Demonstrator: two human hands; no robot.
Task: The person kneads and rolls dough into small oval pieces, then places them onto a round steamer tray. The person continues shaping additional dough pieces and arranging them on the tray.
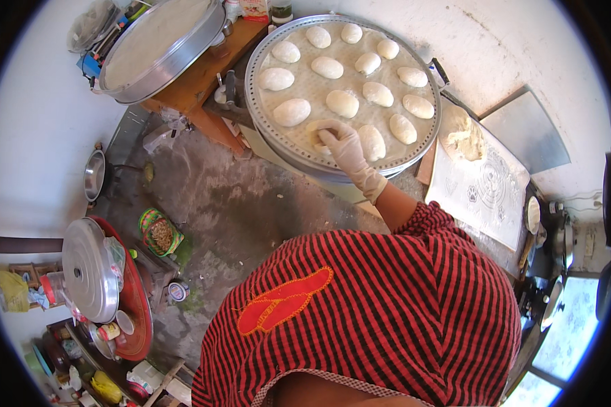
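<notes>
My right hand (342, 145), in a pale thin glove, reaches over the near edge of a large round metal steamer tray (251, 84). Its fingers are closed around a pale dough piece (315, 133), partly hidden beneath them, at the tray's near left. Just right of the hand lies an oval dough piece (371, 142). Several more floured pieces, such as one to the left (292, 112) and one behind (342, 104), rest apart on the damp-looking pale lining. My left hand is out of view.
A larger dough mass (461, 135) sits on a floured white mat (481, 196) at right. Another steamer tray (163, 84) stands on a wooden table (198, 84) at upper left. A lidded pot (90, 269) and a patterned basket (161, 232) are at left.
</notes>
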